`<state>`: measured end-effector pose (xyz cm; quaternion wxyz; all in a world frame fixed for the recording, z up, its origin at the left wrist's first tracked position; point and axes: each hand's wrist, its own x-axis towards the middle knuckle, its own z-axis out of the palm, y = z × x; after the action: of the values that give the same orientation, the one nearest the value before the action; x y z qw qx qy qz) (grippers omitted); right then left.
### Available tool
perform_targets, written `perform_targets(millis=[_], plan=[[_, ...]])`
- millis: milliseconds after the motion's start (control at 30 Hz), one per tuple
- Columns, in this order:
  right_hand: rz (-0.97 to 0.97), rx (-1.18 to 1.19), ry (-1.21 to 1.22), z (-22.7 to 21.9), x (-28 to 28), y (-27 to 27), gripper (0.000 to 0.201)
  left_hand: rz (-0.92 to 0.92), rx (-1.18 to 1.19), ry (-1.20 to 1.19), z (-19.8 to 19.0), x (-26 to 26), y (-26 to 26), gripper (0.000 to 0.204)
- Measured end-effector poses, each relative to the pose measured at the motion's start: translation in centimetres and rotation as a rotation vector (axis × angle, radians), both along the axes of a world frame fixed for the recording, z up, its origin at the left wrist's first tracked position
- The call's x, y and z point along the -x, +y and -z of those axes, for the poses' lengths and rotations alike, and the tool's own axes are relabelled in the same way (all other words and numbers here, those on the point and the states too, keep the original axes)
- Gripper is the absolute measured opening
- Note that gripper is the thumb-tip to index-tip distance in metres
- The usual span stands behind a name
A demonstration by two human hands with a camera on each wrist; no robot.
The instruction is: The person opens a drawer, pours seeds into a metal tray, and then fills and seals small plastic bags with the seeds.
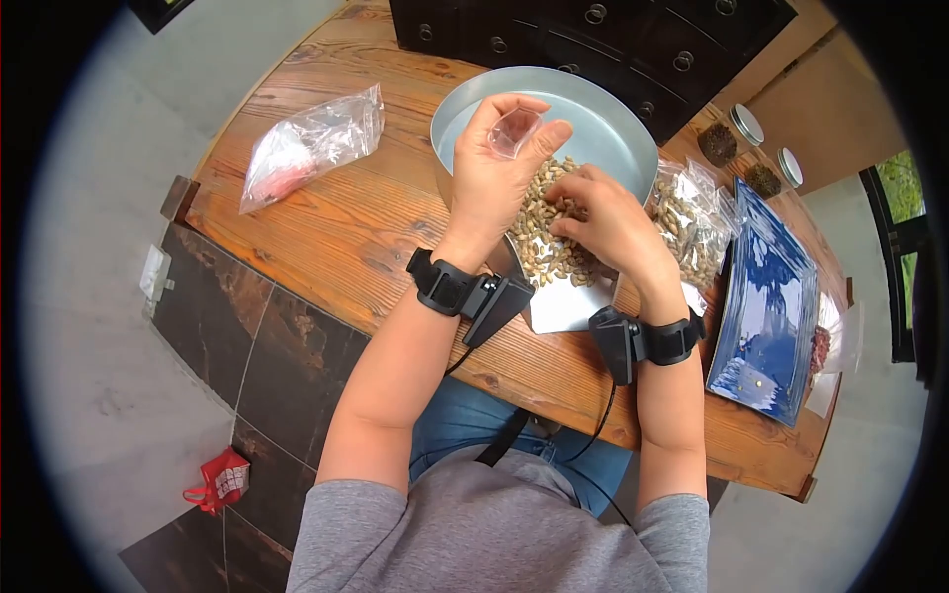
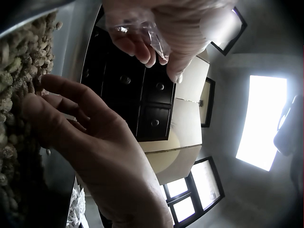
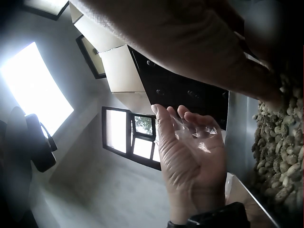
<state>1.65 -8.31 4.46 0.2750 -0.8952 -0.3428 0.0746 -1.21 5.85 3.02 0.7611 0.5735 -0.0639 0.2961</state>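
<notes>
A large round metal pan (image 1: 457,111) sits on the table with a heap of tan and greenish nut-like pieces (image 1: 552,259) in its near part. My left hand (image 1: 491,176) is raised over the pan's left side, palm up. Its fingers and thumb curl around a small, shiny piece of clear plastic (image 1: 515,132), also visible in the right wrist view. My right hand (image 1: 615,219) reaches down into the heap with bent fingers, fingertips right at the pieces. In the left wrist view, a gap shows between the right thumb and index finger.
A clear bag of similar pieces (image 1: 682,219) lies right of the pan, beside a blue rectangular tray (image 1: 756,326). A plastic bag with pink contents (image 1: 301,158) lies at the left. Jars (image 1: 719,145) and dark drawers (image 1: 593,40) stand behind. A pale flat surface (image 1: 571,308) lies below the heap.
</notes>
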Motion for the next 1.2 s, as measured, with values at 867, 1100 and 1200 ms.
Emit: perform_targets(millis=[867, 1100, 1200], plan=[[0.041, -0.413, -0.006, -6.1, -1.0, -2.9, 0.015, 0.368, -0.321, 0.275, 0.0, 0.6, -0.8, 0.024], [-0.156, -0.33, -0.044, -6.6, 0.4, -1.6, 0.014, 0.542, -0.1, 0.269, -1.0, 1.1, -1.7, 0.026], [-0.185, -0.312, -0.074, -6.1, 0.4, -1.5, 0.014, 0.586, -0.149, 0.278, -1.3, 1.2, -1.5, 0.033]])
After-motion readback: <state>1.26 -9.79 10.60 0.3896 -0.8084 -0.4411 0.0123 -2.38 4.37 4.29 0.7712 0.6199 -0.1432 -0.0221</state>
